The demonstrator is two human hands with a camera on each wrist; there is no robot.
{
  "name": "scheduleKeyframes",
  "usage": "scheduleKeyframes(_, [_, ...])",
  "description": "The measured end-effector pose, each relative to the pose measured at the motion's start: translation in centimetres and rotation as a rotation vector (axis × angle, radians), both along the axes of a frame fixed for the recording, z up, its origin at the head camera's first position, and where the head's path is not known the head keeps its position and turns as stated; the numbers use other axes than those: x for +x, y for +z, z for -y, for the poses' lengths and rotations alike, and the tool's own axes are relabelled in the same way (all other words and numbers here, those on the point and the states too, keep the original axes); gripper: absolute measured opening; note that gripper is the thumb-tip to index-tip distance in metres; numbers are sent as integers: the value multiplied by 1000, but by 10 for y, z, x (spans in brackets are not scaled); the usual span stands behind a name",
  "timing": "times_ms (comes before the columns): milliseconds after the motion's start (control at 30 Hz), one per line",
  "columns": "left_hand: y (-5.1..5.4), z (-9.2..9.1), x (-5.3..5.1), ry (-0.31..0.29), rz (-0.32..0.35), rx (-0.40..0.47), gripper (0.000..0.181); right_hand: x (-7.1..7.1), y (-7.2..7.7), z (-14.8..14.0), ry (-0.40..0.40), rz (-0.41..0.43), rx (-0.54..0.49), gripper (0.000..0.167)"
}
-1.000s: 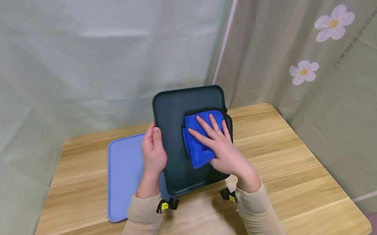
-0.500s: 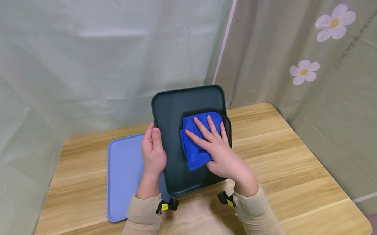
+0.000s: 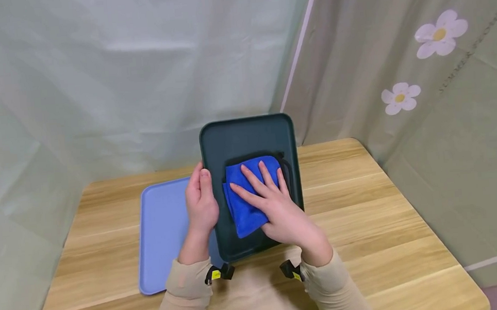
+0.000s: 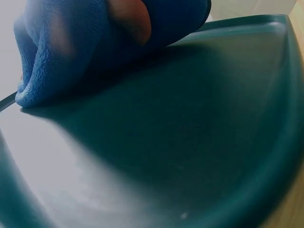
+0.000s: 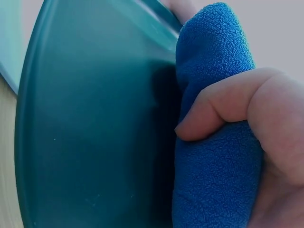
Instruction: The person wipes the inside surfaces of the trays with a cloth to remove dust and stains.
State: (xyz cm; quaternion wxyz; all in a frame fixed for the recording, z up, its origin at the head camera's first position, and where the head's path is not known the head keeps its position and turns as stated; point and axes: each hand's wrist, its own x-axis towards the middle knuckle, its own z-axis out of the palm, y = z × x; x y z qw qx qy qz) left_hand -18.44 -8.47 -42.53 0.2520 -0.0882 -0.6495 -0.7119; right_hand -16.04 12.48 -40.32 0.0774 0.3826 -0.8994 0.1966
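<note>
My left hand (image 3: 200,202) grips the left rim of a dark green rectangular tray (image 3: 247,138), thumb on the near side. The tray is held tilted up above the table, its inner face toward me. On that face lies a folded blue cloth (image 3: 245,218), fuzzy like a towel in the right wrist view. My right hand (image 3: 281,211) spreads its fingers over the cloth, while the bent thumb (image 5: 213,107) hooks onto the cloth's edge. Left-hand fingers behind the tray are hidden.
Flat on the wooden table (image 3: 368,223) lies a light blue tray (image 3: 162,230), partly covered by the green tray and left arm. Pale curtains hang behind, with a flowered curtain (image 3: 402,98) at the right.
My right hand and the blue cloth have slid left and slightly down across the green tray. The left hand and the tray stay nearly still.
</note>
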Motion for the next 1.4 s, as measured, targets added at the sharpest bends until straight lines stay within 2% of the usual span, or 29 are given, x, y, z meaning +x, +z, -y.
scheduleKeyframes(333, [0, -1, -1, -26, -29, 25, 46, 2, 2, 1, 9, 12, 0, 123])
scheduleKeyframes(467, [-1, -1, -1, -19, -35, 23, 46, 2, 1, 1, 9, 7, 5, 123])
scheduleKeyframes(767, [-2, 0, -1, -48, -50, 27, 46, 3, -2, 3, 17, 23, 0, 123])
scheduleKeyframes(1167, [-2, 0, -1, -47, -50, 22, 46, 3, -2, 4, 19, 14, 3, 124])
scheduleKeyframes(1400, [-1, -1, -1, -23, -36, 22, 45, 5, 0, 6, 27, 23, 6, 123])
